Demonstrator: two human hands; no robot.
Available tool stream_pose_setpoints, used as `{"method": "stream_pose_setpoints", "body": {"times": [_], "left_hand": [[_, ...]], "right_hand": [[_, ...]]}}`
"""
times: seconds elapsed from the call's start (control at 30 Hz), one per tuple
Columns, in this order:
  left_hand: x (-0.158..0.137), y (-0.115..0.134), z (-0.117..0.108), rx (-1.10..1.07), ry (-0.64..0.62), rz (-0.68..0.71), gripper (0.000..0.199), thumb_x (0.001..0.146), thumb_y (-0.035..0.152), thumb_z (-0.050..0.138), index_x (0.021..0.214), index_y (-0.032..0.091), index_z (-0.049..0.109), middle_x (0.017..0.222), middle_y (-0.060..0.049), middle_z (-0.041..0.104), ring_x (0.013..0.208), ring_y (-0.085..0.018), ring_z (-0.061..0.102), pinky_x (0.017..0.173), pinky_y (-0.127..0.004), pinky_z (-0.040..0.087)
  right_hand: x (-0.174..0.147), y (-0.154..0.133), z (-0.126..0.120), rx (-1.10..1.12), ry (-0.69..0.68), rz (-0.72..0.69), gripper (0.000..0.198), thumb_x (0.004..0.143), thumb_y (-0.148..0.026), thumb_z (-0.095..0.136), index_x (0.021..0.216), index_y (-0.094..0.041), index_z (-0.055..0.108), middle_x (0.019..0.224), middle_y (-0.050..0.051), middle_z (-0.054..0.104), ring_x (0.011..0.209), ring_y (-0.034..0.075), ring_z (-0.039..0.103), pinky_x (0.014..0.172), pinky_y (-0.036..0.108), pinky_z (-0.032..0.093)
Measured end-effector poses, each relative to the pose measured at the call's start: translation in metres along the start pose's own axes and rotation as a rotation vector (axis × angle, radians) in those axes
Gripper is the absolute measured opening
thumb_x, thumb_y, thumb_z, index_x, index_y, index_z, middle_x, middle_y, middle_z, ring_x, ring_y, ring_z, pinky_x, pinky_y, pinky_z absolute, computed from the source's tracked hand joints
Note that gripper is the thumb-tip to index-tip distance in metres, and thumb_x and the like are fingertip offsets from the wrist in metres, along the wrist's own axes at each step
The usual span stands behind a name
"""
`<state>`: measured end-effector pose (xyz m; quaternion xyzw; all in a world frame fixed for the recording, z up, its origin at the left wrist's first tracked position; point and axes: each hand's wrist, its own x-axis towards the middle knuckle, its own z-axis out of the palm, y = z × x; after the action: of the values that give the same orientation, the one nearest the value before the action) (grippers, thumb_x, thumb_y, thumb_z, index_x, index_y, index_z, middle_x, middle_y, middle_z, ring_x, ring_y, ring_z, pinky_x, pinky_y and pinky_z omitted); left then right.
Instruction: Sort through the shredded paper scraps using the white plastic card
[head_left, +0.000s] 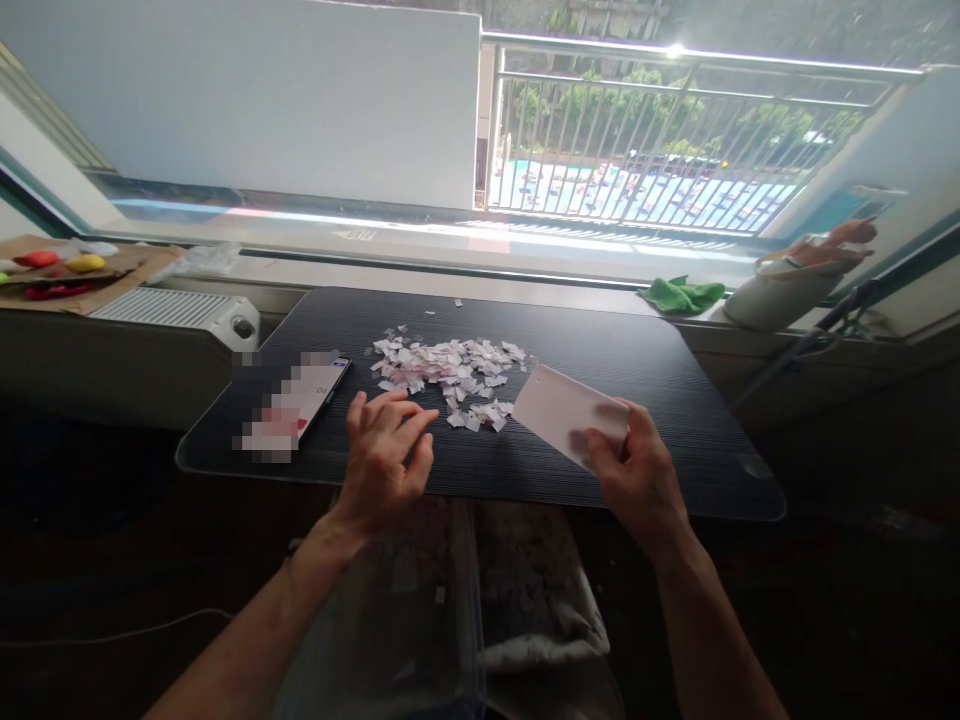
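My right hand (637, 465) grips a flat white card (566, 410) by its right end, thumb on top. The card's left edge is beside a small cluster of paper scraps (480, 413). Behind that cluster lies a larger heap of torn white and pinkish paper bits (442, 365) on the dark tabletop (600, 345). My left hand (390, 450) hovers near the table's front edge, left of the small cluster. Its fingers are apart and curved, with nothing in them. A phone (292, 405), partly blurred out, lies to the left of that hand.
Below the table's front edge is a clear plastic bin (465, 610) with a few paper bits. A green cloth (682, 295) and a pale pot (780, 290) sit on the sill at right. A white slotted appliance (180, 315) and cardboard (142, 270) are at left.
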<state>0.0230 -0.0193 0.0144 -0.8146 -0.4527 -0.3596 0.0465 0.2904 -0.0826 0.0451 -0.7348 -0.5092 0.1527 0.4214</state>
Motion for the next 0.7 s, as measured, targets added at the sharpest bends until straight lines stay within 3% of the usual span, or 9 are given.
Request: {"method": "stream_pose_setpoints", "body": {"times": [0.13,0.27,0.47,0.7], "left_hand": [[0.011,0.031,0.019,-0.008,-0.209,0.101,0.032,0.091,0.023,0.048,0.118,0.022,0.065,0.112,-0.009,0.064,0.125,-0.029,0.05,0.117,-0.059,0.022],[0.017,0.035,0.031,0.021,-0.322,0.125,0.034,0.092,0.025,0.05,0.123,0.023,0.063,0.122,-0.013,0.06,0.13,-0.033,0.045,0.113,-0.067,0.024],[0.006,0.032,0.011,0.033,-0.318,0.154,0.026,0.093,0.025,0.047,0.103,0.021,0.07,0.119,-0.013,0.061,0.131,-0.033,0.045,0.113,-0.068,0.025],[0.008,0.038,0.016,0.041,-0.346,0.166,0.03,0.092,0.023,0.049,0.117,0.02,0.066,0.12,-0.014,0.061,0.131,-0.034,0.046,0.112,-0.069,0.027]], "right_hand": [[0.007,-0.001,0.007,0.011,-0.026,-0.011,0.041,0.084,-0.041,0.053,0.12,-0.021,0.054,0.081,0.004,0.068,0.068,0.023,0.063,0.068,0.037,0.051],[0.0,-0.002,-0.002,0.003,-0.088,0.009,0.039,0.084,-0.041,0.053,0.119,-0.024,0.055,0.085,0.004,0.069,0.07,0.023,0.064,0.068,0.037,0.05],[-0.005,0.0,-0.017,-0.013,-0.114,0.014,0.039,0.082,-0.042,0.057,0.117,-0.023,0.056,0.083,0.003,0.07,0.068,0.021,0.065,0.067,0.035,0.051],[-0.003,-0.007,-0.001,-0.034,-0.076,-0.012,0.041,0.084,-0.039,0.052,0.121,-0.021,0.055,0.085,0.005,0.071,0.07,0.023,0.065,0.068,0.036,0.05]]}}
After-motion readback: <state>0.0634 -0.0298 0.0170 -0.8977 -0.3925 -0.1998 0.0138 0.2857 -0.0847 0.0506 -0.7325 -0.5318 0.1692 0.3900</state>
